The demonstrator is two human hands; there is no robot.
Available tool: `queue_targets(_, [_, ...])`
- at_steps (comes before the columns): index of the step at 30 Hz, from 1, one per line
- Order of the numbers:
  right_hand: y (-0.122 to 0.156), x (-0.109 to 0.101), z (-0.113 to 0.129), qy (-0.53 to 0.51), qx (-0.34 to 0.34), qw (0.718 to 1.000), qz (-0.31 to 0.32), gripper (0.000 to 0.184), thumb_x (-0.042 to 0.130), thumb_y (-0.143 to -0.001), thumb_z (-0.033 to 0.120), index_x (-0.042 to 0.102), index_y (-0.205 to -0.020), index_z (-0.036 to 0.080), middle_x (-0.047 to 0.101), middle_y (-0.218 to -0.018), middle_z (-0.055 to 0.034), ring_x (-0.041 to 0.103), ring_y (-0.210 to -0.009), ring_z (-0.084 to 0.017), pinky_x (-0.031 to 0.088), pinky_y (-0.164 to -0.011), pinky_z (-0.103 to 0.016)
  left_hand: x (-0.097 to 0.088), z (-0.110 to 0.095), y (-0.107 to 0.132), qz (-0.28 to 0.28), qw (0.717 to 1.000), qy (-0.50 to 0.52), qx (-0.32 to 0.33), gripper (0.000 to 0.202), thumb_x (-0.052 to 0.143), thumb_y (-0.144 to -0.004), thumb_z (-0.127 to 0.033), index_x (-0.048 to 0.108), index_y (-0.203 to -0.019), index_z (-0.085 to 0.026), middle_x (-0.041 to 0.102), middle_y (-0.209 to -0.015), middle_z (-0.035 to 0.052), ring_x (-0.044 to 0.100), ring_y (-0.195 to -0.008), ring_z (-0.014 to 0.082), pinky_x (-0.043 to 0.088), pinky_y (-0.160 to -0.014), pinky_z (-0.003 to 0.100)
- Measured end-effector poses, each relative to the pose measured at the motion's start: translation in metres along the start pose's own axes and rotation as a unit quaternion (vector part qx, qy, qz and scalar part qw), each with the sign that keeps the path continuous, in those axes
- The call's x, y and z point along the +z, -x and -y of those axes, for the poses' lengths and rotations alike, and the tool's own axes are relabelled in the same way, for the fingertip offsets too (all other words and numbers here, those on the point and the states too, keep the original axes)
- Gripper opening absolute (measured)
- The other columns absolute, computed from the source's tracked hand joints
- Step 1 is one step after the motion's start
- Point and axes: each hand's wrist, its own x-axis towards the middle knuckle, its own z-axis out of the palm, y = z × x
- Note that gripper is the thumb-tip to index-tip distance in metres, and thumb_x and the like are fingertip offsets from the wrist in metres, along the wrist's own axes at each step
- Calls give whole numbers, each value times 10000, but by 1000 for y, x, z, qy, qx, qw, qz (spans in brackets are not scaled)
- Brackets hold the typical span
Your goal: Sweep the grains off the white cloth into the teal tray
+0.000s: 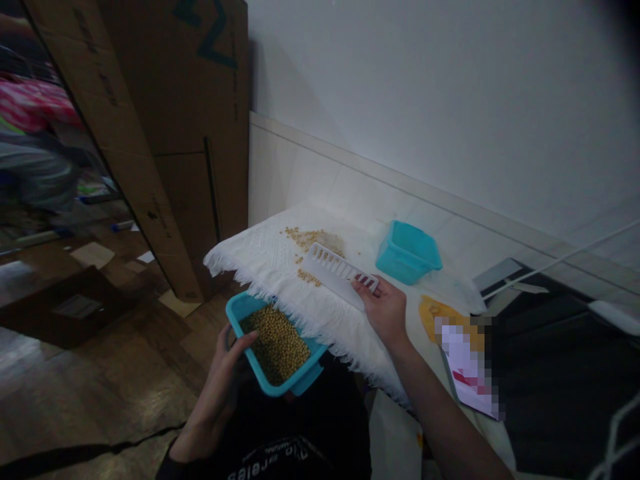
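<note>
My left hand grips the near left side of a turquoise plastic container, its thumb over the rim. Yellowish soybeans fill much of this container, which is held just below the table's fringed cloth edge. In my right hand is a white slotted plastic piece, held by its right end, low over the cloth. Loose soybeans lie scattered on the white cloth behind and beside the slotted piece. A second turquoise container stands farther back on the right; its inside bottom is hidden.
A tall cardboard box stands left of the table, and a white wall rises behind. On the right lie a yellow packet, a phone-like device with a blurred screen, and a black item. Another person's clothing shows far left.
</note>
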Motion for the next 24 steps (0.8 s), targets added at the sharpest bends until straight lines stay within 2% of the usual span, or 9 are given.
queue_targets(4, [5, -13, -1, 17, -7, 1000, -20, 500, 858, -806, 679, 859, -894, 186, 842, -786, -62, 775, -699, -249, 622, -665, -342, -1, 1, -2, -3, 1000, -2, 3, 993, 975, -717, -523, 545, -1588, -317, 776, -1356, 126, 776, -1196, 410, 650, -750, 411])
queue_targets(7, [15, -26, -4, 62, -13, 997, -53, 472, 858, -822, 659, 863, -887, 192, 828, -742, -51, 752, -635, -237, 592, -599, -320, -3, 3, -4, -10, 1000, 5, 5, 1001, 985, -704, -519, 558, -1586, -316, 777, -1366, 125, 780, -1177, 404, 654, -777, 425])
queue_targets(10, [27, -35, -3, 88, -21, 994, -57, 435, 849, -846, 635, 863, -861, 200, 807, -694, -37, 718, -579, -218, 549, -530, -291, -3, 5, -5, -4, 1000, 15, 2, 1033, 983, -707, -511, 532, -1616, -319, 794, -1336, 127, 798, -1127, 406, 655, -779, 446])
queue_targets(13, [35, -39, 1, 84, -32, 995, -43, 408, 834, -876, 608, 868, -859, 202, 808, -698, -36, 706, -567, -204, 538, -514, -276, -2, 4, -5, -1, 1000, 14, 6, 1000, 973, -725, -495, 535, -1606, -312, 802, -1326, 129, 789, -1169, 414, 654, -780, 446])
queue_targets(16, [37, -42, 5, 86, -36, 994, -56, 405, 841, -870, 603, 873, -865, 199, 804, -692, -38, 698, -555, -202, 527, -501, -272, -1, 3, -4, -4, 1000, 11, 8, 961, 969, -734, -479, 550, -1583, -314, 797, -1340, 119, 778, -1198, 405, 651, -793, 438])
queue_targets(19, [38, -45, 6, 92, -32, 993, -68, 404, 854, -854, 602, 878, -864, 199, 793, -672, -33, 680, -535, -196, 515, -489, -271, 0, 2, -2, 1, 1000, 10, 2, 996, 968, -740, -484, 520, -1614, -319, 782, -1364, 118, 764, -1239, 410, 651, -797, 430])
queue_targets(24, [45, -47, 6, 91, -22, 994, -50, 413, 851, -861, 615, 879, -854, 203, 781, -659, -30, 655, -517, -190, 489, -473, -271, -1, 3, -1, 5, 1000, 10, 6, 991, 961, -759, -485, 508, -1625, -316, 764, -1408, 122, 745, -1285, 404, 648, -803, 415])
